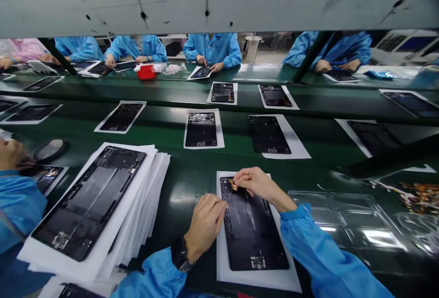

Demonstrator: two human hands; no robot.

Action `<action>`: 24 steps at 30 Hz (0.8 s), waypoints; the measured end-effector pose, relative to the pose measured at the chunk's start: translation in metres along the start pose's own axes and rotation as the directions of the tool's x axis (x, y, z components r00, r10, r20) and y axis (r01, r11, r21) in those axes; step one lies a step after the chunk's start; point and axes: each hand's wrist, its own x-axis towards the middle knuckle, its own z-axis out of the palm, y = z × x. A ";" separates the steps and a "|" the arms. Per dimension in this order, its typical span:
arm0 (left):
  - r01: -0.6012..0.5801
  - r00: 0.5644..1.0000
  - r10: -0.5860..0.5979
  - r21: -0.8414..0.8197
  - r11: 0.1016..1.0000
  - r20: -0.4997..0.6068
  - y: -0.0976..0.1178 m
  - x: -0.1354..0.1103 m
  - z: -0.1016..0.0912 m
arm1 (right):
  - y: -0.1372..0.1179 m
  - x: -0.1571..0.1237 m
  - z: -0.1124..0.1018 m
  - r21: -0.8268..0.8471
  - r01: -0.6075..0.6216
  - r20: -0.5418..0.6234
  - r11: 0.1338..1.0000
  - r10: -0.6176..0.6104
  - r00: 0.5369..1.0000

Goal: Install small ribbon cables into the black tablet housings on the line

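Black device frame (252, 234): laid flat on white sheet (274, 277), green worktop (185, 183), directly before person. Small orange-brown part (234, 184): pinched by right hand (255, 181) fingertips at frame's top left corner. Left hand (205, 224): curled, fingertips pressed on frame's left edge, nothing gripped. Paper stack (137, 206) with second frame (91, 199) placed at left. Clear plastic tray (343, 218) set at right. More frames ranged on belt beyond.

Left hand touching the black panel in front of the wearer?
Touching. Head view: left hand fingers rest on the left edge of the black panel; no gap visible.
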 end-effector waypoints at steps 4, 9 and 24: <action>-0.107 0.994 0.103 0.129 0.986 0.036 -0.009 0.001 0.004 | 0.005 0.031 0.010 -0.263 0.065 0.051 0.962 -0.054 0.997; -0.145 0.986 0.126 0.189 0.971 0.107 -0.015 0.000 0.014 | 0.006 0.047 0.021 -0.418 0.027 0.005 0.908 -0.028 1.000; 0.326 0.945 -0.309 -0.243 0.914 0.106 0.004 -0.010 0.014 | -0.001 0.059 0.010 -0.593 -0.177 -0.096 0.785 0.149 0.984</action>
